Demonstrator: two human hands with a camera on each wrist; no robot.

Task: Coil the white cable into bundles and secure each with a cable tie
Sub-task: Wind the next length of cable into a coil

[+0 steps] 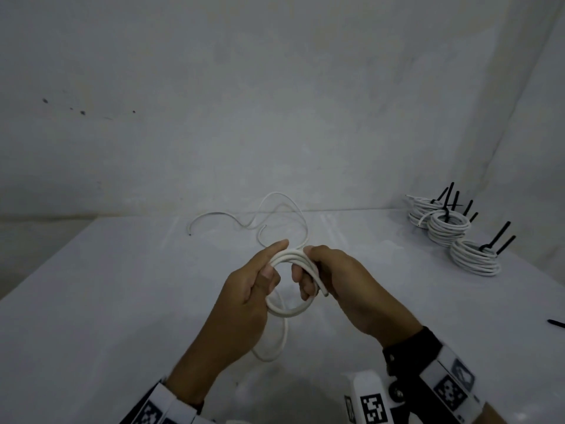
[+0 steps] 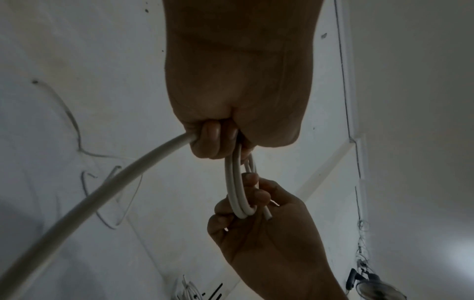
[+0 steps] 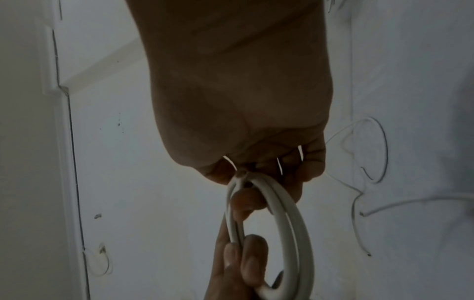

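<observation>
White tied bundles far right of hand-held coil

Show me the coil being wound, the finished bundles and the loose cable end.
coil (image 1: 287, 312), head view, lower curve of the loops held by both hands.
finished bundles (image 1: 448, 231), head view, middle tied bundle's white rings.
loose cable end (image 1: 190, 233), head view, dark cut tip.

Dim, cool light over a white bench set into a corner — pale plaster walls behind and right, the back one flecked with dark spots.
</observation>
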